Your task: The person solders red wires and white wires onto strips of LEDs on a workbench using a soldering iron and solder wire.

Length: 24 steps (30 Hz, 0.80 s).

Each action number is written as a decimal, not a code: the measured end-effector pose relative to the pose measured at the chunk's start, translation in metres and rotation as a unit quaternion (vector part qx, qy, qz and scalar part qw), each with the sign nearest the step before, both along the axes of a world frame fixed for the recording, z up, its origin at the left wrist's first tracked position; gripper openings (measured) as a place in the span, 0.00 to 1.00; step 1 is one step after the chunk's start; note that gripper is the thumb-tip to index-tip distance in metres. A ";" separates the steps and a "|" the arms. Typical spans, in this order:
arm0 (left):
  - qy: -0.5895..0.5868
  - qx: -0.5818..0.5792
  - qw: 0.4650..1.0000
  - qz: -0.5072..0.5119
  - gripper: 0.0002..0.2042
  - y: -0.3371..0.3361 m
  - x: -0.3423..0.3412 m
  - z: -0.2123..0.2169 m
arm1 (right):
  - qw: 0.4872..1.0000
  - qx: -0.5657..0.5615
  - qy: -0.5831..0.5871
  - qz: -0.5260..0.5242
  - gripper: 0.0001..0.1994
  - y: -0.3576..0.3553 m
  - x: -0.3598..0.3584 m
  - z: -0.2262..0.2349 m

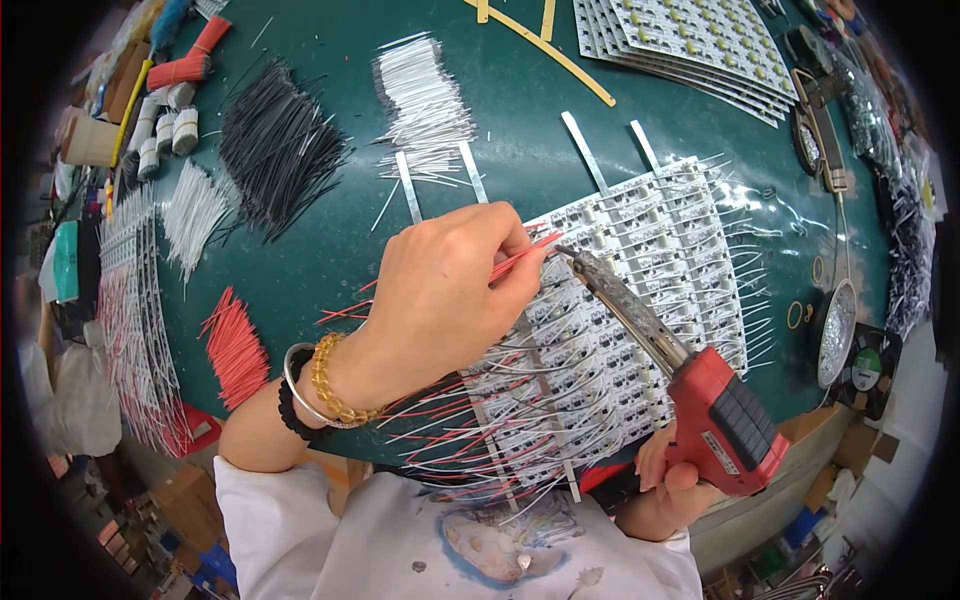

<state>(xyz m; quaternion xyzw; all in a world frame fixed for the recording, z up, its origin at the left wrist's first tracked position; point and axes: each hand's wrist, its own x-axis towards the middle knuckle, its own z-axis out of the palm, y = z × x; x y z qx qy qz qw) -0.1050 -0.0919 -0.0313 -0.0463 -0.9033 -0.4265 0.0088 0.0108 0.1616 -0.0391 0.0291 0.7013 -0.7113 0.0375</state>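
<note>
My left hand [440, 285] crosses the middle of the view, its fingers pinching several thin red wires [515, 262]. The wires' ends point right, at the upper part of a white circuit board panel [640, 220]. In my right hand [672, 480] is a red and black soldering gun [725, 420]. Its dark tip comes in from the right, close to the wire ends; whether they touch I cannot tell. White and red wires stick out of the panel's rows, thickest at its lower left. Flat metal strips [585, 150] run across the panel. My left hand hides part of it.
Black wires [280, 150], white wires [425, 100] and red wires [235, 345] lie in piles on the green table [330, 40]. Stacked panels [690, 50] sit at the back right. Wired strips [140, 310] lie along the left edge; a metal ladle-like dish [838, 330] stands right.
</note>
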 end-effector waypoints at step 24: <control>-0.011 0.090 0.996 -0.023 0.03 0.007 0.014 0.010 | 0.996 -0.062 0.016 -0.068 0.41 -0.001 0.022 0.004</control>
